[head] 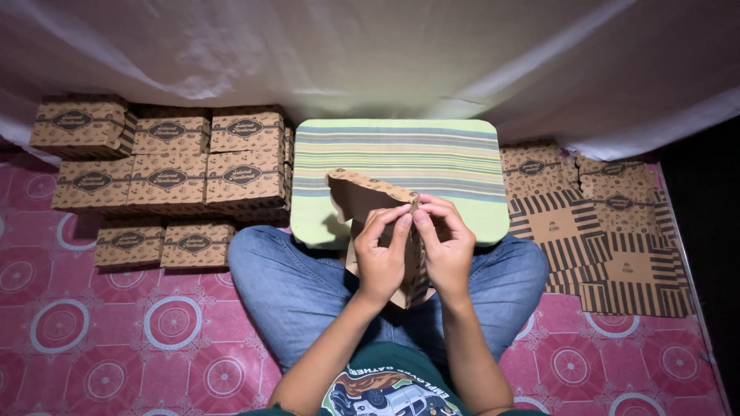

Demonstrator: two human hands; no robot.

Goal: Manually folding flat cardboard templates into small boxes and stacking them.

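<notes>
A half-folded brown cardboard box is being held up over the lap, just at the near edge of the striped tabletop. Both the left hand and right hand are pinched onto its top flap, fingertips almost touching. Finished boxes are stacked on the left, flat box blanks piled on the right, all on the pink patterned floor.
</notes>
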